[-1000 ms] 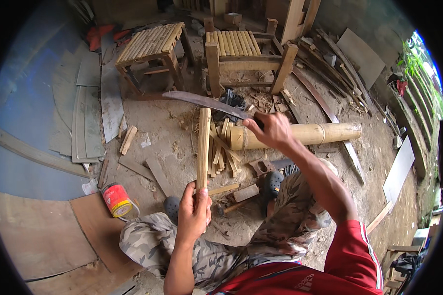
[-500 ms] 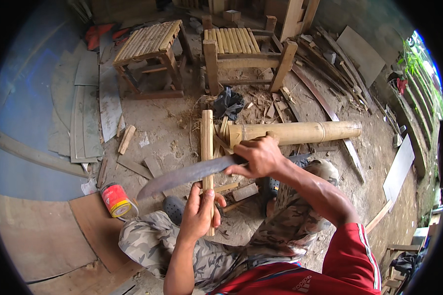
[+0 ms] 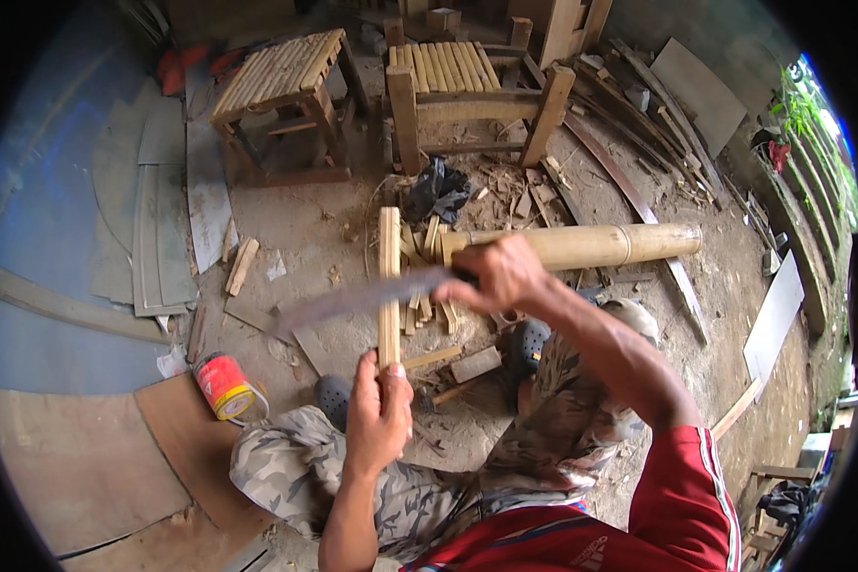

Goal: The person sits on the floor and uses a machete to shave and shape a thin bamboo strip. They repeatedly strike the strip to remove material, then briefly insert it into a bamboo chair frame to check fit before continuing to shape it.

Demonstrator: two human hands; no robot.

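In my left hand a narrow, pale wooden or bamboo stick stands up, gripped near its lower end. My right hand is wrapped round the handle of a machete. Its long, dark curved blade points left and crosses the middle of the stick; motion blurs the tip. Whether the edge touches the stick I cannot tell. Behind my right hand a thick bamboo pole lies on its side. Short split pieces are on the ground beyond the stick.
Ahead stand a slatted bamboo stool and a wooden frame with a bamboo seat. A black plastic bag sits before them. On the left is a red and yellow can. Scrap boards pile up at the right.
My left hand and the stick have tilted and shifted slightly left. The right hand with the machete has moved a little up and left along the stick, its blade now blurred.
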